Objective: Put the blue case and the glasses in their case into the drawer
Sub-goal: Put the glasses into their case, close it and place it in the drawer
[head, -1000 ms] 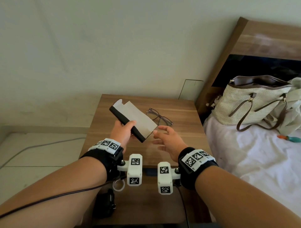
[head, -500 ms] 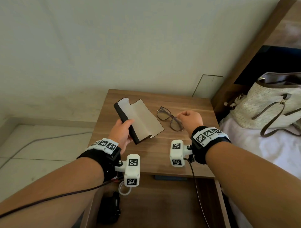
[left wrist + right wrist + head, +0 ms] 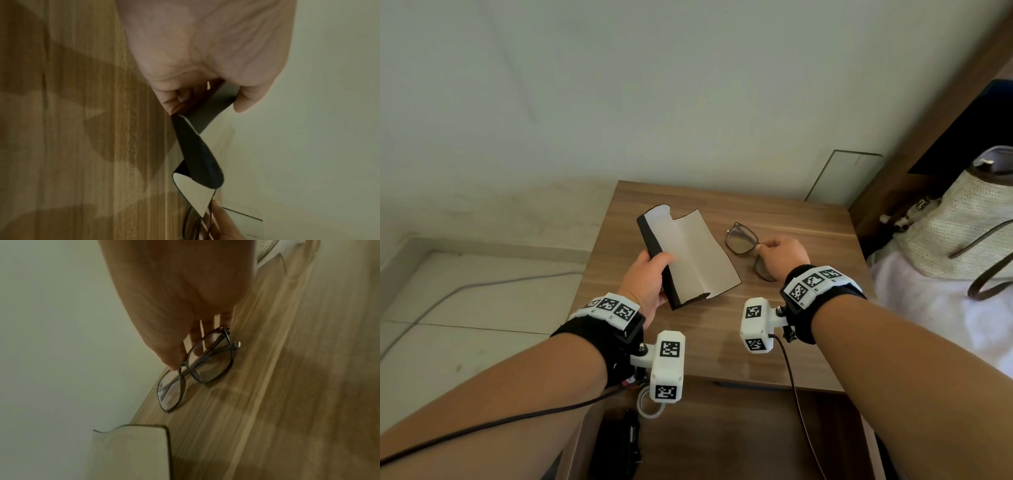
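Observation:
My left hand [image 3: 654, 274] grips the glasses case [image 3: 688, 253], black outside and beige inside, by its dark spine, held open above the nightstand top [image 3: 722, 342]. In the left wrist view the case [image 3: 197, 146] hangs from thumb and curled fingers. The dark-framed glasses [image 3: 743, 240] lie folded on the wood to its right. My right hand [image 3: 762, 245] pinches their frame at the bridge. The right wrist view shows the glasses [image 3: 197, 368] tilted up on the wood under my fingertips [image 3: 174, 365]. A dark bluish sliver [image 3: 726, 383] shows under the tabletop's front edge, inside the open drawer [image 3: 739, 438].
A woven handbag [image 3: 962, 233] sits on the white-sheeted bed [image 3: 945, 325] to the right. A black object [image 3: 619, 442] and a white ring [image 3: 650, 409] lie at the drawer's left. The wall stands behind the nightstand, with tiled floor to its left.
My right hand has gone from beside the case to the glasses and now pinches their frame. My left hand keeps the open case. The head view has tipped downward.

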Tool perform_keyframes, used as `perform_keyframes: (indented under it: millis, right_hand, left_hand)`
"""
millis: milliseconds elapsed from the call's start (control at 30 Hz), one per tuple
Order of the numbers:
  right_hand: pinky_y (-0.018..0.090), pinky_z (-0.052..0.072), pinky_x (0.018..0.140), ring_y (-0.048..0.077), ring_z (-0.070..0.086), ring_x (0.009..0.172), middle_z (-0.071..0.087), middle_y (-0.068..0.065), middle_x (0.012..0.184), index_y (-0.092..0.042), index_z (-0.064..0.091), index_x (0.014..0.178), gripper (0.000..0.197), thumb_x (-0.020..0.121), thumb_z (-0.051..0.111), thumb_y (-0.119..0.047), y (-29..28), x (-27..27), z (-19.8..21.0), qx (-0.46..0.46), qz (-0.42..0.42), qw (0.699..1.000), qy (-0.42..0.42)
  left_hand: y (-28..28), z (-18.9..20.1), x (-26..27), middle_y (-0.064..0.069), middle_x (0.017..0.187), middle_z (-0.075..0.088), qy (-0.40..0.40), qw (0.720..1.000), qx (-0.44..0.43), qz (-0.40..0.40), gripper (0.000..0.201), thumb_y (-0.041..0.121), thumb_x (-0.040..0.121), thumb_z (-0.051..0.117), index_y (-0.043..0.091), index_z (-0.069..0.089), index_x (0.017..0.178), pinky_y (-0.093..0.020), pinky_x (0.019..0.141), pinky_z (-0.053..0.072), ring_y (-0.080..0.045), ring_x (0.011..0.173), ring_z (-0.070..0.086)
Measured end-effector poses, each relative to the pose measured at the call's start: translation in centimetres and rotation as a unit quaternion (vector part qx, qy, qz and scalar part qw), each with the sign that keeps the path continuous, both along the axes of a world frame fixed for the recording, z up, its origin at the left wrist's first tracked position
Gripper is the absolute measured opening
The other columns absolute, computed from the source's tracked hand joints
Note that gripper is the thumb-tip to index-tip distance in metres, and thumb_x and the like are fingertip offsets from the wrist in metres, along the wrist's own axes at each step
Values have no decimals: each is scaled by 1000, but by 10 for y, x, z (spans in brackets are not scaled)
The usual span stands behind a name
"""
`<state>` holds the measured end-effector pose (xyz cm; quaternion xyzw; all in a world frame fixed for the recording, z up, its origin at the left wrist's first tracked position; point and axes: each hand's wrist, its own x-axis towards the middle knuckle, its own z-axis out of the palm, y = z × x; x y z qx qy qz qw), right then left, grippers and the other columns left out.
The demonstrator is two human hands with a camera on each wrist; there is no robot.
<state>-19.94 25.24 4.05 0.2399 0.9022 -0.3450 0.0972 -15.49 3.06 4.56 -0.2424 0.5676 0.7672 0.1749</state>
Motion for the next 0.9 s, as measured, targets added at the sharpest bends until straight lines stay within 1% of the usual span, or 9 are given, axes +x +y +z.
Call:
perform_keyframes:
  millis: [133, 233, 300, 367, 467, 533, 667, 800, 900]
  right_hand:
    - [41, 52, 91, 32, 63, 102, 69, 12, 108, -16, 65, 98, 21, 89, 56, -33, -3, 2, -4, 20, 11, 1000, -5]
    - [40, 53, 87, 32, 64, 98, 67, 11, 103, -18, 59, 89, 13, 89, 54, -30, -4, 7, -6, 19, 17, 1000, -14]
    - [35, 51, 80, 28, 62, 90, 65, 8, 92, -16, 56, 82, 11, 89, 53, -25, -4, 11, -6, 2, 18, 1000, -18]
    - [30, 46, 69, 24, 56, 78, 57, 2, 73, -15, 51, 72, 16, 86, 54, -20, -3, 17, -5, -25, 9, 1000, -13]
    - [26, 40, 55, 19, 49, 64, 48, -2, 62, -14, 50, 70, 15, 84, 55, -18, -2, 28, 5, -55, -15, 998, 8]
    - [25, 37, 51, 16, 44, 56, 48, -2, 60, -15, 51, 68, 16, 83, 56, -19, -1, 36, 13, -75, -27, 996, 26]
    - [29, 39, 56, 17, 45, 58, 56, 3, 68, -18, 54, 65, 17, 80, 60, -23, -1, 52, 36, -134, -51, 986, 82]
    - [33, 43, 56, 17, 45, 62, 56, 4, 74, -16, 59, 76, 10, 83, 61, -23, -5, 71, 61, -188, -43, 976, 104]
    - [28, 43, 56, 17, 46, 66, 56, 4, 77, -15, 61, 83, 7, 85, 61, -21, -11, 87, 78, -218, -34, 969, 111]
  left_hand:
    - [-2, -2, 0, -1, 111, 64, 0, 1000, -7, -1, 21, 15, 94, 49, 26, 56, 111, -43, 86, 53, -21, 101, 60]
    - [-2, -2, 4, -1, 113, 65, 1, 1000, -17, -7, 28, 15, 93, 49, 25, 55, 118, -39, 80, 54, -21, 101, 61]
    - [-2, -1, 6, -1, 114, 65, 1, 1000, -21, -8, 31, 15, 92, 49, 25, 55, 121, -38, 78, 53, -21, 101, 61]
    - [-2, 2, 8, 0, 112, 65, 2, 1000, -22, -8, 31, 15, 92, 49, 25, 55, 120, -38, 79, 53, -21, 100, 61]
    - [-3, 6, 15, 1, 110, 65, 2, 1000, -22, -11, 30, 14, 93, 48, 26, 54, 121, -38, 80, 53, -20, 99, 60]
    - [-3, 8, 21, 1, 108, 65, 1, 1000, -23, -11, 30, 15, 94, 49, 26, 53, 121, -38, 79, 53, -19, 97, 61]
    - [-1, 13, 35, 1, 110, 65, 3, 999, -25, -21, 30, 15, 95, 49, 27, 53, 122, -45, 89, 52, -20, 99, 61]
    - [4, 26, 52, -2, 113, 64, 11, 999, -21, -34, 28, 16, 97, 50, 25, 52, 123, -45, 87, 52, -23, 103, 60]
    - [9, 37, 65, -4, 111, 64, 21, 999, -17, -46, 27, 16, 97, 52, 21, 50, 124, -44, 87, 52, -24, 104, 60]
